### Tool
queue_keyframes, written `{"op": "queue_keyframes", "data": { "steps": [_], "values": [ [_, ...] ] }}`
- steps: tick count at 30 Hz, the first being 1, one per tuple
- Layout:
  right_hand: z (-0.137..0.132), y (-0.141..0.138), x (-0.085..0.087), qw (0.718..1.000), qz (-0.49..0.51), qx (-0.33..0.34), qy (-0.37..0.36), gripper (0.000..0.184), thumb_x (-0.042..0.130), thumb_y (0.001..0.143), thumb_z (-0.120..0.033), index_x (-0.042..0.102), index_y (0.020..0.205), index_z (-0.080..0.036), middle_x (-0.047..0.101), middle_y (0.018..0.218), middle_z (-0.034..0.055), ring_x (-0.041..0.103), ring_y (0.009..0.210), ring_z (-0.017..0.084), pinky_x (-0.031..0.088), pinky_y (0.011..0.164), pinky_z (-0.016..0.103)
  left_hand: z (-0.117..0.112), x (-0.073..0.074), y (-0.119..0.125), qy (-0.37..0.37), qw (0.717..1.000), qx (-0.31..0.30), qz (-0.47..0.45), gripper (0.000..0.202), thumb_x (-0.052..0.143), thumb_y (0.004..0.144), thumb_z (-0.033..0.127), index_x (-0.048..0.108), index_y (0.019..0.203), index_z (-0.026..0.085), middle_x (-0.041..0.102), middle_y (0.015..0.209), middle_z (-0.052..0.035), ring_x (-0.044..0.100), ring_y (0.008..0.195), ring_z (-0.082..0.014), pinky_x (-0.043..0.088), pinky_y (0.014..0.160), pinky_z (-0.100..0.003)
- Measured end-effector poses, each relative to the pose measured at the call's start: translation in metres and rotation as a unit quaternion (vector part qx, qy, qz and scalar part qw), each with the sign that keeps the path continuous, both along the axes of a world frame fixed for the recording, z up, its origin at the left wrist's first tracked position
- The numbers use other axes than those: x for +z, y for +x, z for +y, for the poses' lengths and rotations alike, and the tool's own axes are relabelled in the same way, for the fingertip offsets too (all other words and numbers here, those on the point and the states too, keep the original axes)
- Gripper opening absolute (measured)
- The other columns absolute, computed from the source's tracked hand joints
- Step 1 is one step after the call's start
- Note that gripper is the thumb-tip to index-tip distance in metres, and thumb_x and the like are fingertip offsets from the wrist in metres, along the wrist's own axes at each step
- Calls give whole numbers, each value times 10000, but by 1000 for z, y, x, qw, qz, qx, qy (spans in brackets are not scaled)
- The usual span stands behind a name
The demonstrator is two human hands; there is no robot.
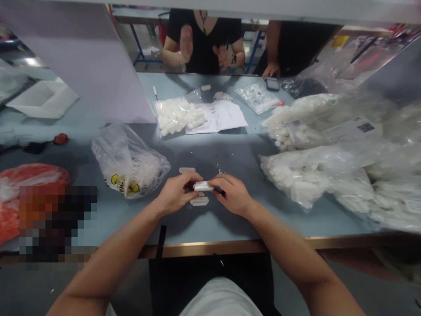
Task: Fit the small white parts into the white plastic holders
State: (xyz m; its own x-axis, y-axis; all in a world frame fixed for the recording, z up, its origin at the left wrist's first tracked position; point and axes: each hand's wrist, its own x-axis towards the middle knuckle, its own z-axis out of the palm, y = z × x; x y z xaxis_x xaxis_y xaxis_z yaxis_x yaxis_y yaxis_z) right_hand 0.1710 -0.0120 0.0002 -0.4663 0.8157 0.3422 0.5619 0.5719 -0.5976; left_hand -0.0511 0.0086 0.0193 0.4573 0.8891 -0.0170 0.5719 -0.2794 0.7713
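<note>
Pinching a white block (203,186) from both ends, the left hand (174,193) and right hand (232,194) come together just above the tabletop (210,153), their fingers clamped on it and nearly meeting. It sits level between them, near the tabletop's front edge. Even pressure from both sides seems the best way to handle it, with the fingertips square on its ends so that it cannot twist or slip. A second block (199,201) lies just below the hands, and a third (187,170) lies just beyond them, near a few small scraps (219,171). To the left sits a clear bag (126,160) holding white pieces, and to the right are heaped bags (302,175) of more. Farther off lie a bag of white sticks (177,115), a printed sheet (223,117), a small bag (257,97) and a phone (272,84). Across the tabletop, a co-worker's raised hands (186,44) are held apart in front of a black top, and another person's hand (271,69) rests at the far edge, both well away from the blocks
</note>
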Motion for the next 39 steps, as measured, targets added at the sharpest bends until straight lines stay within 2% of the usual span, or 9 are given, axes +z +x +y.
{"op": "queue_keyframes", "data": {
  "steps": [4,7,10,14,22,28,35,39],
  "values": [
    [9,17,13,998,-18,-42,-34,239,606,839,-318,638,1062,-238,658,1053,68,603,934,185,472,823,297,1,1,3,8,1000,17,25,245,636,781,379,619,958,211,655,862,4,597,739,-136,461,698,-245],
    [18,35,19,991,-64,-98,-62,135,555,860,-243,677,915,-224,682,902,43,616,828,168,461,783,284,2,2,6,9,999,27,46,225,635,776,365,623,934,205,646,822,8,591,728,-145,442,682,-251],
    [24,43,19,978,-150,-93,-115,131,568,837,-208,683,898,-222,690,927,38,625,817,171,447,748,275,2,4,8,2,998,24,63,239,619,782,386,625,939,206,639,779,17,587,706,-147,424,665,-252],
    [22,35,16,961,-223,-69,-148,120,583,844,-255,681,909,-232,691,957,46,629,811,184,425,694,270,-1,5,10,-3,997,18,72,255,613,781,412,627,932,207,632,743,27,572,667,-138,407,647,-247],
    [16,20,18,940,-308,-60,-132,160,511,876,-227,649,955,-202,673,986,104,639,829,235,413,650,293,-3,3,14,-23,995,-33,96,188,625,766,344,623,898,209,632,754,27,564,675,-141,393,658,-254],
    [16,17,16,935,-314,-81,-142,173,504,884,-262,632,971,-186,670,981,120,645,831,237,430,665,295,-8,3,16,-32,991,-87,94,158,603,770,319,611,885,211,621,731,19,565,681,-151,393,638,-258],
    [14,10,16,913,-366,-119,-134,180,494,869,-216,619,984,-157,669,997,141,651,832,241,443,653,300,-8,0,16,-22,991,-92,96,163,607,792,333,603,898,208,605,726,14,553,681,-155,394,642,-261],
    [13,13,17,922,-343,-118,-133,138,514,841,-198,607,933,-152,669,939,143,640,801,230,436,665,299,-7,-1,16,-3,991,-91,103,171,605,806,336,609,924,212,599,764,0,558,707,-161,403,668,-271]
  ]
}}
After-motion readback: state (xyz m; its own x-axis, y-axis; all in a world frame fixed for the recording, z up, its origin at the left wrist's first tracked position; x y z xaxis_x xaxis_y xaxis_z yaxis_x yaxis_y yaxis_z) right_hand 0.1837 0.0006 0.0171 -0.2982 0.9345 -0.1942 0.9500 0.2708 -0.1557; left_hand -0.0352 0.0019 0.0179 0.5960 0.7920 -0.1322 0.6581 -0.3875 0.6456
